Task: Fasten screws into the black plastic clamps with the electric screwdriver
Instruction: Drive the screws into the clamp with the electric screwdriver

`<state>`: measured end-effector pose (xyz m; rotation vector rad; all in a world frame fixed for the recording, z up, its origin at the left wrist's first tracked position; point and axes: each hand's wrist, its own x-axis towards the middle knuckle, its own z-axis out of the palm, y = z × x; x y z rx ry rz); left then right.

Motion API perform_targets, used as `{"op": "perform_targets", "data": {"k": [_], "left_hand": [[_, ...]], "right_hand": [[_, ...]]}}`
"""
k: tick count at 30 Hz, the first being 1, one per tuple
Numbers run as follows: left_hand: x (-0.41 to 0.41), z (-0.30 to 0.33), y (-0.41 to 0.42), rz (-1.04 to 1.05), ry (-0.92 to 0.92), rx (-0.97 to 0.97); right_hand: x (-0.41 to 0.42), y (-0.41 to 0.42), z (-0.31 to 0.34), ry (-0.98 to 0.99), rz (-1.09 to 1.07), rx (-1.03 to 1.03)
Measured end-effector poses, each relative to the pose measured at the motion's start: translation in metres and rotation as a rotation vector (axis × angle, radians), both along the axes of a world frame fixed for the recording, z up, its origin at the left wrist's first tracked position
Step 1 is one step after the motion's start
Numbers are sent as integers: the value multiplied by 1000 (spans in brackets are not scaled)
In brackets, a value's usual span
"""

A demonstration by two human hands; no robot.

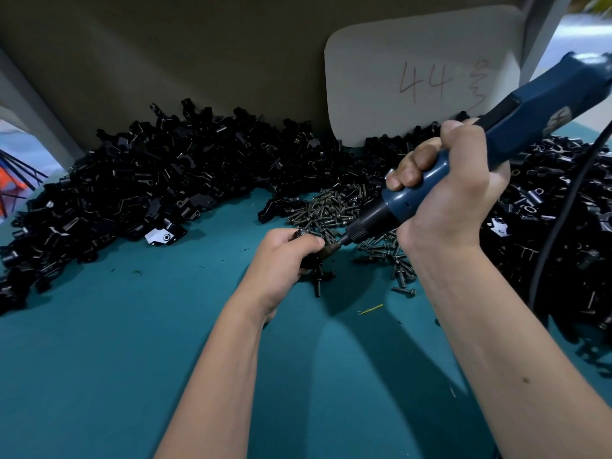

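Observation:
My left hand [284,256] grips a black plastic clamp [309,260], mostly hidden by the fingers, just above the teal table. My right hand [450,190] is wrapped around the blue electric screwdriver [516,117], which slants down to the left. Its black tip [337,245] touches a screw at the clamp's right side. A heap of dark screws [334,210] lies just behind the hands.
A large pile of black clamps [149,180] fills the left and back of the teal table [132,342]. Another clamp pile [556,233] lies at the right under the screwdriver's black cord [559,213]. A white card marked 44 [420,77] leans on the back wall.

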<state>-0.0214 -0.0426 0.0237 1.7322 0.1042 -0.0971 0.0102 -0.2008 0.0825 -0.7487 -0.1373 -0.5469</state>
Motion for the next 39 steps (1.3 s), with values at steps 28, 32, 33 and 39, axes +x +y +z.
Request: {"op": "perform_targets", "data": {"k": [28,32,33,39], "left_hand": [[2,-10,1,72,-51,12],[4,-14,-1,79,-76,34],[4,-15,-2,76,-83,42],[7,-24,0,80,-116,68]], "right_hand": [[4,2,-6,90,-55,89],[7,0,-6,127,-71,108],[7,-2,-6,130,-74,110],[7,-5,-5,127,-67,108]]}}
